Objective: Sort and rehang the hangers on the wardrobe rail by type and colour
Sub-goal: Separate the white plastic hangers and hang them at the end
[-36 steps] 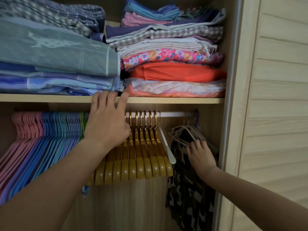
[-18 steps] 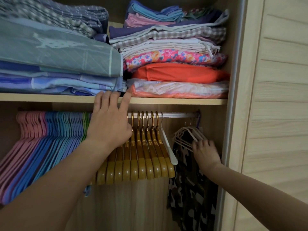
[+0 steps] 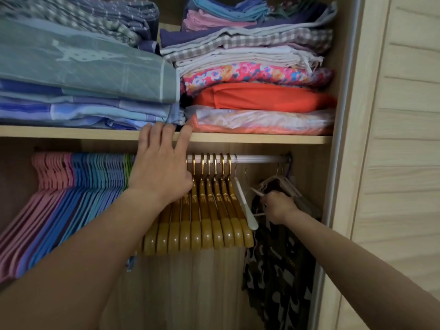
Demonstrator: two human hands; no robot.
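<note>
A white rail [image 3: 259,159] runs under the shelf. Pink hangers [image 3: 51,172] hang at its left, then blue ones [image 3: 95,177] and a few green ones [image 3: 127,167]. Several yellow wooden hangers [image 3: 209,225] hang in the middle, with one white hanger [image 3: 245,206] beside them. At the far right is a bunch of pale thin hangers [image 3: 283,184]. My left hand [image 3: 162,172] rests with straight fingers on the shelf edge, covering the rail in front of the yellow hangers. My right hand [image 3: 277,207] grips a pale thin hanger.
The wooden shelf [image 3: 262,139] above the rail carries stacks of folded linen [image 3: 257,75]. A camouflage garment [image 3: 278,270] hangs at the right below the thin hangers. The slatted wardrobe door [image 3: 404,163] stands at the right edge.
My right hand has curled its fingers round a thin hanger at the right end. My left hand has stayed at the shelf edge.
</note>
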